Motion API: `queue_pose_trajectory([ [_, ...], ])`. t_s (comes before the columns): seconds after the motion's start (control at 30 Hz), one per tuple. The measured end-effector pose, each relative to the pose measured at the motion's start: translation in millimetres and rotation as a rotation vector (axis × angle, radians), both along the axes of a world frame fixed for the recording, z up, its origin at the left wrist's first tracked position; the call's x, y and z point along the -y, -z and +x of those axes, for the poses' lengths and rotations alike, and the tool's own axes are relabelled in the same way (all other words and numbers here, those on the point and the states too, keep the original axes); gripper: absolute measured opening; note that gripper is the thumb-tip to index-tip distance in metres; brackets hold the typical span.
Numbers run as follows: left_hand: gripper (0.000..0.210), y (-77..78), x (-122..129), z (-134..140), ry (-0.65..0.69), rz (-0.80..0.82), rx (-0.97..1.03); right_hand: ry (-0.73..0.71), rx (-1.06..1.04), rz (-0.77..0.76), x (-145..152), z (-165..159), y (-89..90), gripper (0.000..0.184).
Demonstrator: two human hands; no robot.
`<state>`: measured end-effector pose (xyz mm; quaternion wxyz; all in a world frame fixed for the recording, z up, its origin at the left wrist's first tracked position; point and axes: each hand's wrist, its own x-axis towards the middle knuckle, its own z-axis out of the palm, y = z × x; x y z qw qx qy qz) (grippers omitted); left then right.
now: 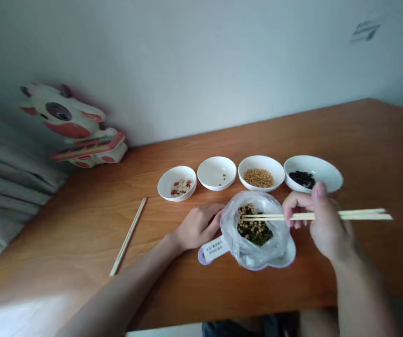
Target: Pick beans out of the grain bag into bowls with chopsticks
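My right hand (327,224) is closed around a pair of pale chopsticks (355,214). Their tips reach into a clear plastic bag (234,238) and touch the mixture of yellow beans and dark green bits (255,229) inside. At the bag's left edge, my left hand (201,225) has its fingers curled onto the plastic; the fingertips are partly hidden. Under the bag lies a white, purple-edged dish (287,255), whose labelled handle (215,249) points left.
Behind the bag stand a bowl of white and red pieces (168,185), a bowl with a few specks (208,173), a bowl of yellow beans (259,178) and a bowl of dark pieces (324,175). More chopsticks (129,236) lie left. A cow toy (82,126) stands by the wall.
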<state>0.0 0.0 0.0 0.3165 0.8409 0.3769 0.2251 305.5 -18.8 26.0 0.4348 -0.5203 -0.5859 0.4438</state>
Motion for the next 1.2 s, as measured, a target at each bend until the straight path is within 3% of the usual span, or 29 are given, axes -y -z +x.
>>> queue_pose_trajectory([
  [0.27,0.04,-2.0,1.1,-0.6,-0.001,-0.006,-0.006,0.03,-0.066,0.024,2.1,-3.2,-12.1,0.088],
  [0.53,0.039,-1.0,0.4,-0.1,0.006,0.001,0.022,0.133,-0.255,0.142,1.2,-2.2,-25.0,0.088],
  [1.03,0.037,-0.8,0.5,-0.6,0.01,0.018,0.007,0.581,-0.427,0.313,-13.0,6.0,-18.0,0.088],
  [1.2,0.037,-0.6,0.5,-0.6,0.007,0.018,0.002,0.639,-0.459,0.311,-17.2,8.6,-16.2,0.086],
])
